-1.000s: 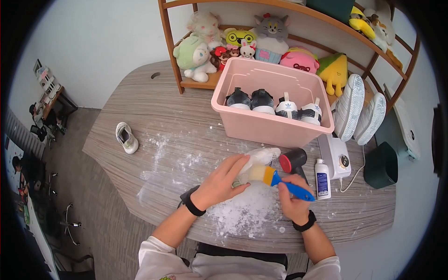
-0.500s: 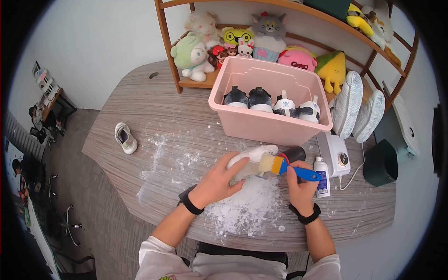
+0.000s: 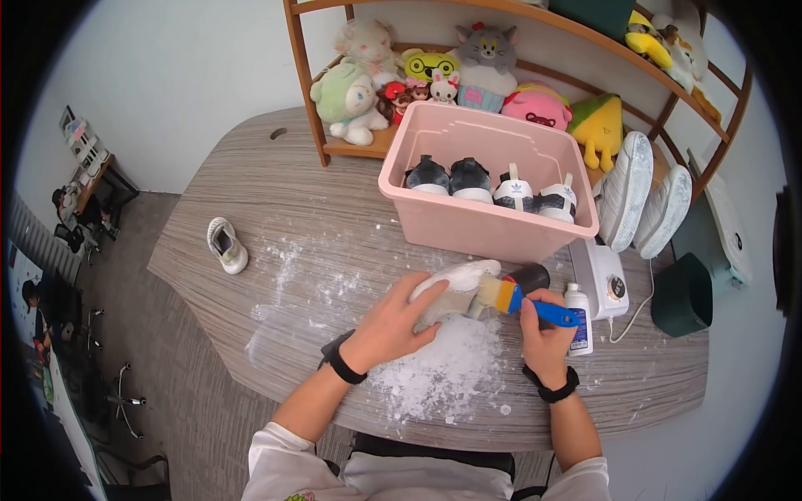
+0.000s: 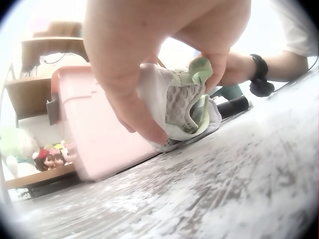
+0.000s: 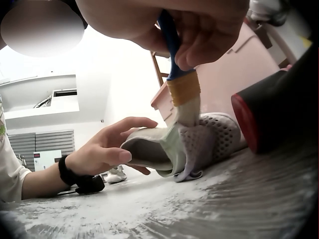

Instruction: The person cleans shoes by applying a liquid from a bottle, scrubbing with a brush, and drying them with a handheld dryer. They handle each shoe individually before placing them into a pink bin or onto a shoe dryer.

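Observation:
A pale sneaker (image 3: pixel 468 274) with a perforated upper and light green trim lies tipped on its side on the powder-strewn table. My left hand (image 3: pixel 399 321) grips its heel end, thumb and fingers on opposite sides of the opening (image 5: pixel 147 148). In my right hand (image 3: pixel 545 341) is a flat paintbrush (image 3: pixel 543 309) with a blue handle and a yellow band, pinched by the handle. Its pale bristles (image 5: pixel 188 113) press on the sneaker's upper in the right wrist view. Loose white powder (image 3: pixel 434 371) covers the tabletop below the sneaker.
Behind stands a pink bin (image 3: pixel 484 225) holding several shoes. A black-and-red hair dryer (image 3: pixel 528 277), a white bottle (image 3: pixel 578 321) and a white device (image 3: pixel 603 280) crowd the right side. The matching small sneaker (image 3: pixel 225 246) sits at left. Two white shoes (image 3: pixel 626 192) lean beside the bin.
My right hand has moved the brush right and slightly away from me, along the sneaker toward the toe. The left hand keeps its hold, and the sneaker has turned slightly.

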